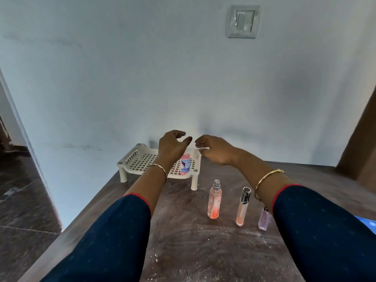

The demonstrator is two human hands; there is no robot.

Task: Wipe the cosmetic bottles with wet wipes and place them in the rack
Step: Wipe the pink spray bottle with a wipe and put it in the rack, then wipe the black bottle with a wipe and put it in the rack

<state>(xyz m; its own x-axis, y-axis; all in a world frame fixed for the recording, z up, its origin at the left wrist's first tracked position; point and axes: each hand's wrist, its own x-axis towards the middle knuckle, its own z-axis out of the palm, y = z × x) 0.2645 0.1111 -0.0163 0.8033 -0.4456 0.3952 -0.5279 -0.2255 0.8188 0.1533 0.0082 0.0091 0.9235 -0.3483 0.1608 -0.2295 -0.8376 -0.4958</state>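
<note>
The pink bottle (185, 164) stands upright in the rack (130, 159), directly below the left hand (173, 145). That grip arches loosely over its cap, and I cannot tell whether it touches. The right hand (215, 151), just beside, pinches a white wipe (203, 149). Three more bottles (214, 202) stand upright on the table (183, 241), likely nearer the right hand.
</note>
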